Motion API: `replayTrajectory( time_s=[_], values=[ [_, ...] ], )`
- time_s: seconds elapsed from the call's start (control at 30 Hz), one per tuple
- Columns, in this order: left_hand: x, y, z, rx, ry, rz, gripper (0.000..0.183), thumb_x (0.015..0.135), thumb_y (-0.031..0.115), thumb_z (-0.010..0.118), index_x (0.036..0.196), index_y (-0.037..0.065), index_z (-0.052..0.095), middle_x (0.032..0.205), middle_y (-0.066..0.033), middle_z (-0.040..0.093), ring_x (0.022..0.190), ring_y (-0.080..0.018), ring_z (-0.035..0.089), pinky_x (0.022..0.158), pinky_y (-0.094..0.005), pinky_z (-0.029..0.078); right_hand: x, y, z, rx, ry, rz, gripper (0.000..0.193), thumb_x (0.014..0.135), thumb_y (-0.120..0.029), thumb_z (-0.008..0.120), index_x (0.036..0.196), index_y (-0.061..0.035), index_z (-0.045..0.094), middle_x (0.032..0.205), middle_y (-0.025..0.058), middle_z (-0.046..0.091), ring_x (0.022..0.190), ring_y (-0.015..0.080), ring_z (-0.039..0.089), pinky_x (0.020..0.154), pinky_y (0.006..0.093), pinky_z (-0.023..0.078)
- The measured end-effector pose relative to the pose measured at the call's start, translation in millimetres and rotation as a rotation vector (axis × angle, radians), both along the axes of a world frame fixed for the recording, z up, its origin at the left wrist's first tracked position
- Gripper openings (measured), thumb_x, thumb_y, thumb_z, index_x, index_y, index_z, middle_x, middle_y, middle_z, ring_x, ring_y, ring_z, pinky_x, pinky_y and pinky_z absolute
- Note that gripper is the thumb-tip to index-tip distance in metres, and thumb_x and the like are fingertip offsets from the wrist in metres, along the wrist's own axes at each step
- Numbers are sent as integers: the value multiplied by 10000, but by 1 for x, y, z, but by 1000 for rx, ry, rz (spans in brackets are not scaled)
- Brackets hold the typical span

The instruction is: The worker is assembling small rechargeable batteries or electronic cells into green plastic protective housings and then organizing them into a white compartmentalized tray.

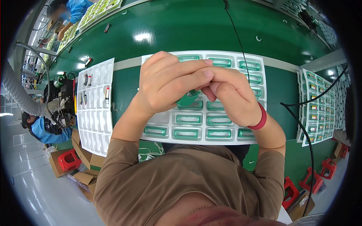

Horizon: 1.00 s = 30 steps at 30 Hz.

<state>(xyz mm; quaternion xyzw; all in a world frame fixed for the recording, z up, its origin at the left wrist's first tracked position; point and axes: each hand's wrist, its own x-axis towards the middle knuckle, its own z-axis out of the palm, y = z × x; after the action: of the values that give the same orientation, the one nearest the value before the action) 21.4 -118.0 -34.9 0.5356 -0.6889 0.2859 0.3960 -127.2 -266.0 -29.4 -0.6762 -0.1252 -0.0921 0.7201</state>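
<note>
Both my hands meet over a white tray (163, 119), fingertips touching. My left hand (160, 84) is closed over a green plastic piece with a rounded end (187, 99), which shows below its fingers. My right hand (236, 98), with a red band on its wrist, has thumb and fingers pinched together against the left fingertips. Whatever lies between the right fingers is hidden. Beneath the hands, the tray's pockets hold several green translucent frames (219, 120) with pale oblong centres. A few pockets at the left of the tray hold no frame.
On the left stands another white tray (98, 128) with a few small parts. Stacked trays (318, 109) of filled green frames are at the right. A black cable (298, 116) hangs there; a thin cord (238, 37) crosses above my tray. Two co-workers in blue (77, 9) are at left.
</note>
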Motion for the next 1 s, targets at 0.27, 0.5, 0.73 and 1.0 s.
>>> replayTrajectory(
  time_s=[0.27, 0.5, 0.73, 1.0],
  values=[
    [4, 0, 0, -16, -55, 14, 358, 711, 127, 691, 1062, 93, 750, 1050, -52, 760, 547, -133, 459, 539, -265, 361, 0, -1, 6, -119, 90, -61, 355, 865, 27, 335, 1076, 53, 618, 777, 66, 571, 708, 136, 497, 650, 287, 440],
    [5, 1, -1, -11, 2, -15, 379, 706, 126, 688, 1080, 90, 741, 1047, -65, 759, 561, -151, 485, 554, -274, 374, 1, 0, 4, 85, 106, 1, 278, 922, -51, 419, 1024, 56, 654, 773, 52, 564, 714, 114, 493, 662, 285, 426],
    [5, 2, 2, -6, 7, -41, 367, 714, 121, 701, 1078, 97, 738, 1042, -62, 759, 564, -142, 484, 555, -267, 373, 2, -2, 2, 85, 141, 56, 285, 885, -22, 407, 1037, 66, 631, 821, 59, 565, 723, 131, 464, 672, 294, 407],
    [4, 3, 3, -23, -17, -40, 272, 781, 158, 694, 1044, 112, 744, 1029, -56, 763, 564, -130, 481, 555, -259, 371, 1, -1, 6, 81, 16, 96, 284, 915, 10, 414, 1072, 56, 647, 846, 33, 578, 732, 91, 453, 657, 264, 399]
  ],
)
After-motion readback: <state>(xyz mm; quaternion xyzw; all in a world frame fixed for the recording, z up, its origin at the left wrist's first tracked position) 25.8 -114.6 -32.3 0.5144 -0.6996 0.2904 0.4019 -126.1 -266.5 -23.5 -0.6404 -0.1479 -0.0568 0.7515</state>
